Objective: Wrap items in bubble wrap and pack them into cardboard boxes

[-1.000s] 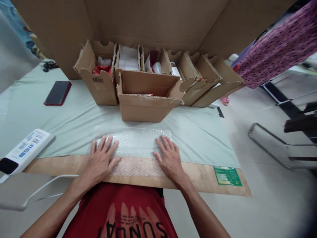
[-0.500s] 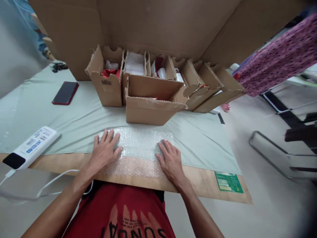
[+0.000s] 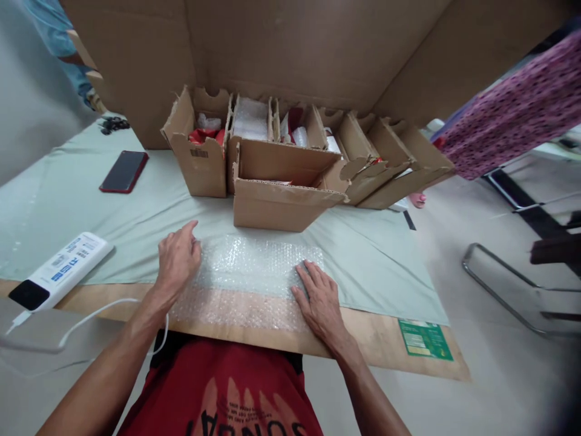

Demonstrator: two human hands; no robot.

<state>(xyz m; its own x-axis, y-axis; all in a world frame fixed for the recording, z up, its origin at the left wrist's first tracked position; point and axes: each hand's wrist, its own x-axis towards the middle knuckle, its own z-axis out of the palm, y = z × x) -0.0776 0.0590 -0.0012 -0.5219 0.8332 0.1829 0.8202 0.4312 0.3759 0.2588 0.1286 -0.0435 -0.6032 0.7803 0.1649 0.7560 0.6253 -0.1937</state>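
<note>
Head view. Near the table's left edge lies a white power strip (image 3: 59,269), with a red phone (image 3: 124,171) farther back. The left hand (image 3: 177,260) has loosely curled fingers and an extended index finger. It grips nothing and sits at the left edge of the bubble wrap sheet (image 3: 254,272); whether they touch cannot be told. The sheet lies flat at the middle of the near edge, partly on the green cloth (image 3: 372,254) and partly on bare wood. The right hand (image 3: 320,300) rests palm down, fingers straight, on the sheet's right end. An open cardboard box (image 3: 281,206) stands just behind the sheet. A green label (image 3: 424,339) marks the near right corner.
</note>
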